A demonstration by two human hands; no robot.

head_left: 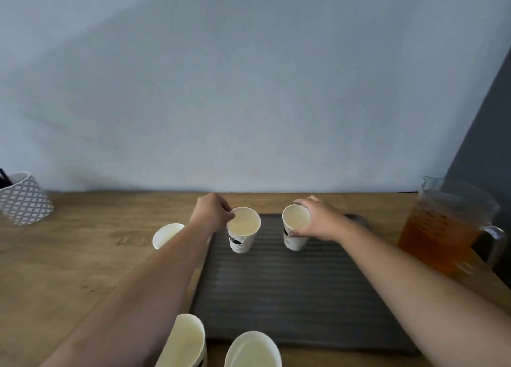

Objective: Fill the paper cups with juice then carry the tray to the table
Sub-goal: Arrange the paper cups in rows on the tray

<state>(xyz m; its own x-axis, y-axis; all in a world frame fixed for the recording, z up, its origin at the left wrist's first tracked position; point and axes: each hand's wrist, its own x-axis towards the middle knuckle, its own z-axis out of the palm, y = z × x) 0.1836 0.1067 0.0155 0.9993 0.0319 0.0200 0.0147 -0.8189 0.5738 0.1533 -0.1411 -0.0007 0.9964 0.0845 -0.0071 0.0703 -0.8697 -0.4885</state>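
A dark ribbed tray (290, 289) lies on the wooden counter. At its far edge stand two empty white paper cups. My left hand (213, 210) pinches the rim of the left cup (243, 230). My right hand (318, 218) wraps the side of the right cup (295, 227). A third empty cup (166, 235) stands on the counter left of the tray, partly behind my left forearm. Two more empty cups (185, 341) (253, 350) stand at the near edge. A clear pitcher of amber juice (445, 228) stands at the right.
A patterned white pot (23, 198) holding dark utensils stands at the far left of the counter (83, 256). A pale wall rises right behind the counter, with a dark panel at the far right beside the pitcher.
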